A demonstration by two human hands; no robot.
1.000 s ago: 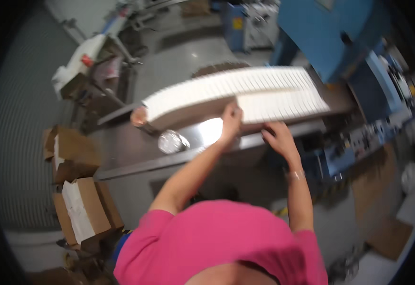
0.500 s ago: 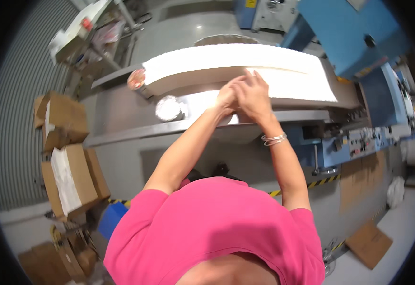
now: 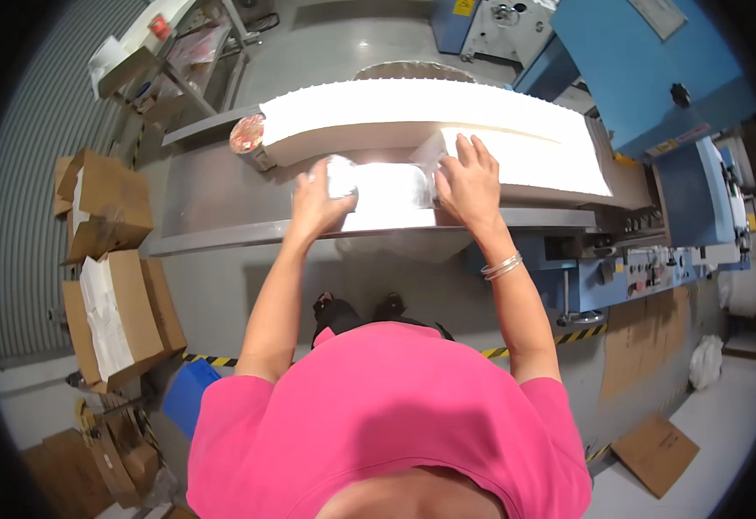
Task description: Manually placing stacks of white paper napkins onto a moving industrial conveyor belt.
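Observation:
A short stack of white sheets (image 3: pixel 388 192) lies on the grey metal table (image 3: pixel 213 203) just in front of me. My left hand (image 3: pixel 319 203) presses its left end, my right hand (image 3: pixel 468 177) presses its right end, so the stack is squeezed between them. Behind it runs a long curved row of white sheets (image 3: pixel 412 117) standing on edge along the conveyor. A bangle sits on my right wrist.
A blue machine (image 3: pixel 654 78) stands at the right. A round red-topped thing (image 3: pixel 246 137) sits at the row's left end. Open cardboard boxes (image 3: pixel 114 311) with white sheets stand on the floor at left, and flat cardboard (image 3: pixel 654 450) lies at lower right.
My hands, close together on the row before, have parted to the ends of a short stack, which now lies on the table in front of the row.

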